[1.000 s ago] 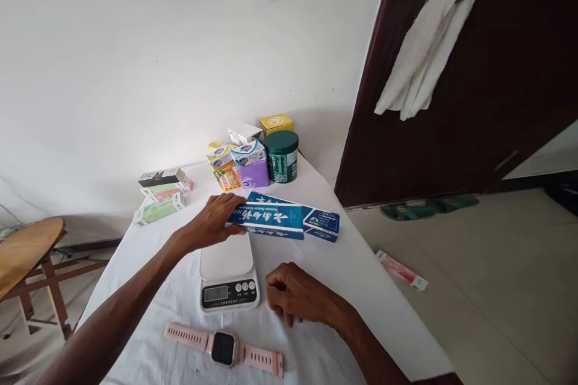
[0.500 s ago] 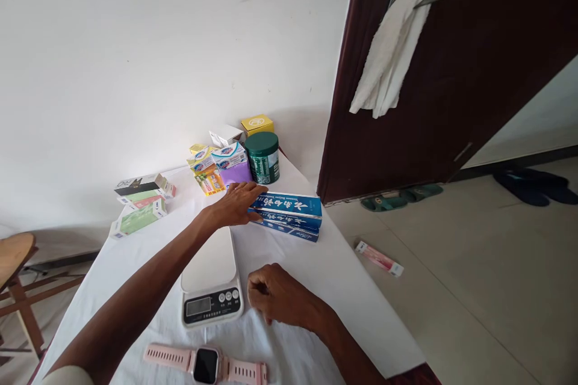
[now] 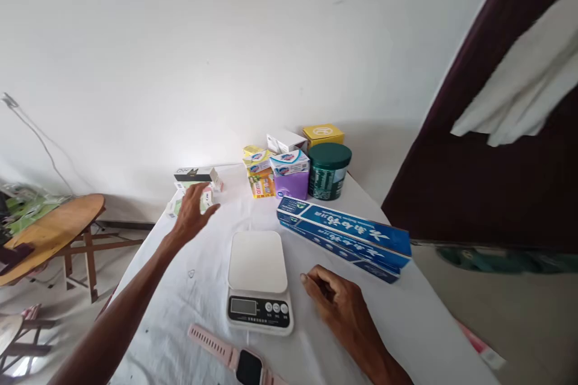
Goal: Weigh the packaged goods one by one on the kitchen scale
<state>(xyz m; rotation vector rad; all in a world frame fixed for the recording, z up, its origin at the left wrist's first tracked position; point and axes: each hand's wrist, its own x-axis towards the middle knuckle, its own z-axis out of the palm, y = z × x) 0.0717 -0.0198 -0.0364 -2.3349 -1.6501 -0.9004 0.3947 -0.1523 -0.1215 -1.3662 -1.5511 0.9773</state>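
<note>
My left hand reaches over the left part of the table, thumb and fingers apart, holding nothing. Just behind it are a green-and-white carton and a black-topped box, partly covered by the hand. My right hand rests by the white cloth, fingers curled in, with nothing visible in them. Between the hands sits a white kitchen scale with a bare platform and a dark display. Stacked blue toothpaste boxes lie behind my right hand, untouched.
Soap packs, a green-lidded tub and a yellow box stand at the back near the wall. A pink smartwatch lies at the front edge. A wooden stool is at left; a pink box lies on the floor.
My left hand has let go of the toothpaste boxes and moved left to the green cartons. The view has turned left. My right hand stays curled beside the scale.
</note>
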